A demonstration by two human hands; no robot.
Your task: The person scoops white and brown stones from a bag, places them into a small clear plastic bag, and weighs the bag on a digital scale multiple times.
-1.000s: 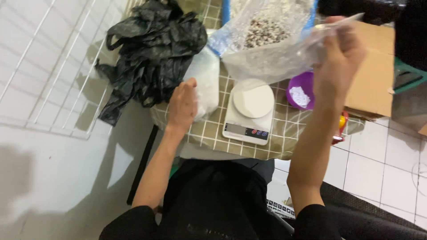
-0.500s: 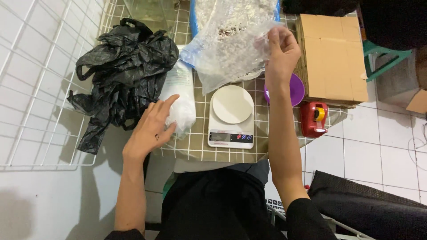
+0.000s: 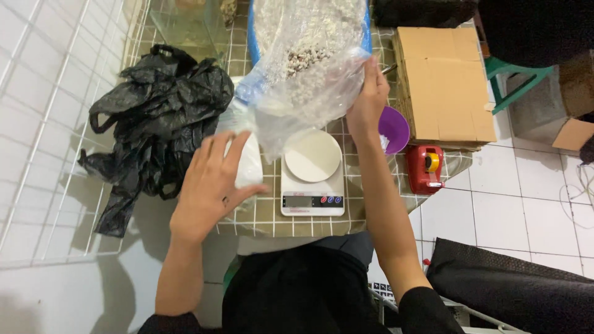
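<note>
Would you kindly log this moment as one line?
left hand: on white bag | right hand: holds clear bag above scale

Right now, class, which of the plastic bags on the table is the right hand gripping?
The large clear bag of speckled grains, held by the right hand above the scale; not the black bags or small white bag.

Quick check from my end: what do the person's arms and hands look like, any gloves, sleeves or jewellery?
Both hands are bare, no gloves. The left hand and right hand show no watch or bracelet; rings are too small to tell. Forearms are uncovered to about the elbow, where black sleeves begin, matching the dark clothing below. No markings visible.
</note>
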